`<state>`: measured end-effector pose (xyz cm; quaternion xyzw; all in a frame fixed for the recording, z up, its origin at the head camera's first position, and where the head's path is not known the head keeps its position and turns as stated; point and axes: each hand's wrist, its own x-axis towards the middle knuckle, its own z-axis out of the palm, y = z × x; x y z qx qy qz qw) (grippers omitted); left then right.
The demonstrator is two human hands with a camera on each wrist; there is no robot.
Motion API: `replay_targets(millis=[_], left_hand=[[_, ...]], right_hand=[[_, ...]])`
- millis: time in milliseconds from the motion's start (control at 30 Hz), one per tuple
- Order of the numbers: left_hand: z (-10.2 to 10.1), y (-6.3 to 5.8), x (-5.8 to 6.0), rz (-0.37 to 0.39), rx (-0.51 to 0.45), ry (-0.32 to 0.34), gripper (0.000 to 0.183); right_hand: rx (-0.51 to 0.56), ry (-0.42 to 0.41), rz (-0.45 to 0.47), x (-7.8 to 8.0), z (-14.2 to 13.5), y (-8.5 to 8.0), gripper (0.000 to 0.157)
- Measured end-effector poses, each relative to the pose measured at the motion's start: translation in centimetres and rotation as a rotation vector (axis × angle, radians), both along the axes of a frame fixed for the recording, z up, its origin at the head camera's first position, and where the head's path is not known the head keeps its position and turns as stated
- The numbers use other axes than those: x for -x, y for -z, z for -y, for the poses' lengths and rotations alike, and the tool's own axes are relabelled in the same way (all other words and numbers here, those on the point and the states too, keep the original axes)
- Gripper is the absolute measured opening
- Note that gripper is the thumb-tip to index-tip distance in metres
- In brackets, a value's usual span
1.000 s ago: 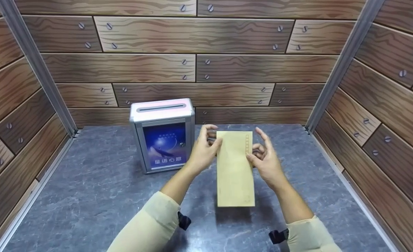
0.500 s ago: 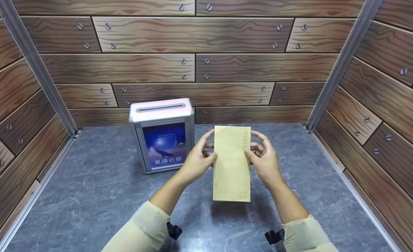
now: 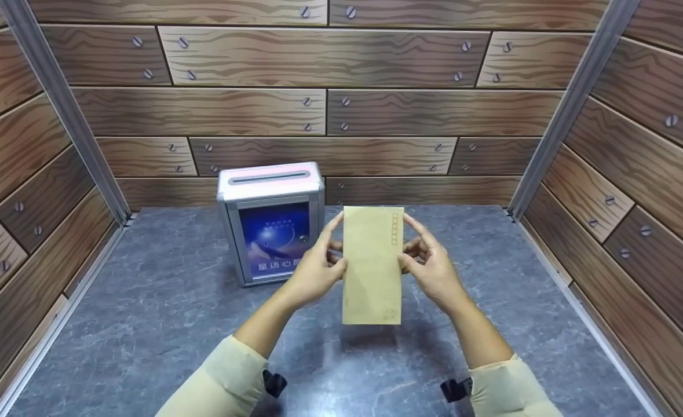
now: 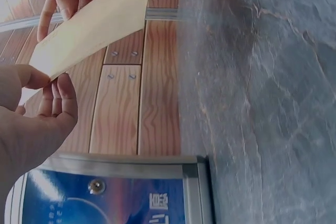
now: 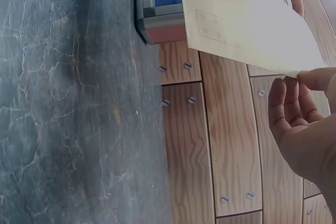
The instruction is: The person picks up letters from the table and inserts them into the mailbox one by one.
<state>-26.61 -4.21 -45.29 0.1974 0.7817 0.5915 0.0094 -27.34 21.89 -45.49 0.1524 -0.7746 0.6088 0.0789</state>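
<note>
A long yellow envelope (image 3: 372, 266) hangs upright above the table, its printed postcode boxes at the upper right. My left hand (image 3: 316, 269) pinches its left edge between thumb and fingers. On the opposite edge, my right hand (image 3: 433, 269) grips it the same way. Both wrist views show the envelope (image 4: 94, 19) held off the table, thumb on one face and fingertips on the other. Just left of the envelope stands a silver-framed box (image 3: 271, 223) with a slot in its top and a blue picture door. My left hand hides part of the box's lower right corner.
The table (image 3: 161, 324) has a grey marbled top. Wood-patterned walls (image 3: 318, 58) with metal corner posts (image 3: 66, 110) enclose it at the back and both sides. A small round lock (image 4: 96, 186) sits on the box's door.
Both hands have shifted the envelope left, closer to the box, and slightly up. The hands have slid lower along its edges, with the index fingers now reaching up beside it.
</note>
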Motion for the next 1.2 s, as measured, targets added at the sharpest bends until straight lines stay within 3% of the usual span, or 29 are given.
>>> replay_targets(millis=[200,500,800,1200], left_hand=[[0.9,-0.7,-0.2,-0.117,0.098,-0.016,0.09],[2.2,-2.6,-0.6,-0.22,0.184,-0.022,0.085],[3.6,-3.6,-0.8,-0.214,0.234,-0.014,0.089],[5.9,-5.0,-1.2,-0.234,0.245,-0.023,0.099]], right_hand=[[-0.064,0.003,-0.034,-0.1,0.5,-0.7,0.085],[-0.165,0.0,-0.1,-0.2,1.3,-1.4,0.089],[-0.256,-0.077,-0.069,-0.4,2.1,-2.9,0.101],[-0.206,-0.153,-0.093,-0.4,4.2,-4.1,0.104]])
